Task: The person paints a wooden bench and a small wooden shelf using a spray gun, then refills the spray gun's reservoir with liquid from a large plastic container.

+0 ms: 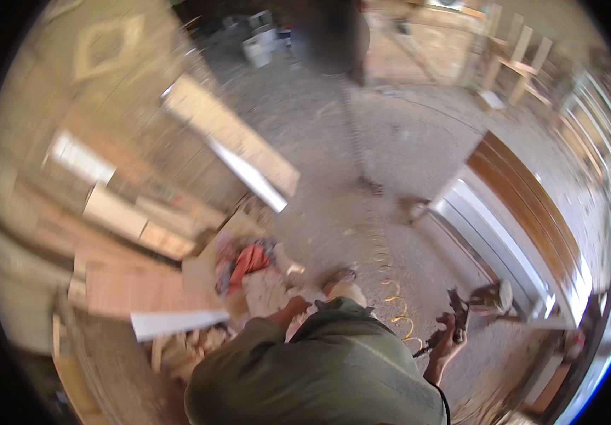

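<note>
My right hand (448, 348) is at the lower right, with its fingers wrapped round a dark spray gun (459, 312). A yellow coiled air hose (403, 309) trails over the floor beside it. Just beyond the gun, a varnished brown wooden panel (525, 185) lies raised off the floor, with a pale grey board (486, 237) along its near side. My left hand (291, 310) hangs low in front of my olive shirt, close to a crumpled red cloth (250, 263). Its fingers are blurred and partly hidden, so their grip is unclear.
Planks (231, 134) and flat boards (132, 283) are stacked on the left, with wood scraps (196, 350) below them. White buckets (257, 49) stand at the back. A wooden chair frame (521, 64) is at the far right. The hose runs across the dusty floor (320, 205).
</note>
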Demonstrator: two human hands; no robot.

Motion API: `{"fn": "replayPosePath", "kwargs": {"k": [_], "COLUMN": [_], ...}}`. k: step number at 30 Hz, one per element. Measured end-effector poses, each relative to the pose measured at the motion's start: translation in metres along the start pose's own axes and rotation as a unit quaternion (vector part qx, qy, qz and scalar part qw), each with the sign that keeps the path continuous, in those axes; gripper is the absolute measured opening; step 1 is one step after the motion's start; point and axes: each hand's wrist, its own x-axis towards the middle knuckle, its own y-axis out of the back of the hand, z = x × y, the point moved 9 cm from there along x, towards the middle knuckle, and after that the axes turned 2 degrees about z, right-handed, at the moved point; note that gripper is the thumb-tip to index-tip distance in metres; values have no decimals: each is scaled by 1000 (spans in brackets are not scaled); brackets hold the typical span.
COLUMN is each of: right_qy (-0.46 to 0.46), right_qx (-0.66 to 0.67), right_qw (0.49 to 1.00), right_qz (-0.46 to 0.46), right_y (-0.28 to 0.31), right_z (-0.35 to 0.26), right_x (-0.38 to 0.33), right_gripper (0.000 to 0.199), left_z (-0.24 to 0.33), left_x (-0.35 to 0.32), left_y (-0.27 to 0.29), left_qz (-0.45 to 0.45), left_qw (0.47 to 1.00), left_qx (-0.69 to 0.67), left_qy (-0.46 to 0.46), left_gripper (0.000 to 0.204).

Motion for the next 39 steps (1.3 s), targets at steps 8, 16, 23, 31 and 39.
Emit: {"fn": "replayPosePath", "kwargs": {"k": [8,16,23,31,39], "right_qy": [-43,-63,-78,-70,-71], "right_qx": [30,45,80,83,53], "right_qw": [999,990,961,934,962], "right_qz": [11,114,252,339,259], "right_y": [-75,-100,-72,-79,-67], "right_z": [2,7,9,-4,11], "right_x": [15,-6,-53,-81,-84], "right_gripper": [17,22,21,18,12], "left_z": [101,198,249,317,336], "left_x": [95,201,218,212,216], "left_y": [122,274,213,114,77], "left_qz": [-31,-11,-134,-288,-167], "left_qw": [986,996,989,942,967], "left_qx": [-160,-87,43,135,82], "left_qy": [-39,-35,-45,-108,-172], "left_gripper": [35,31,28,29,62]}}
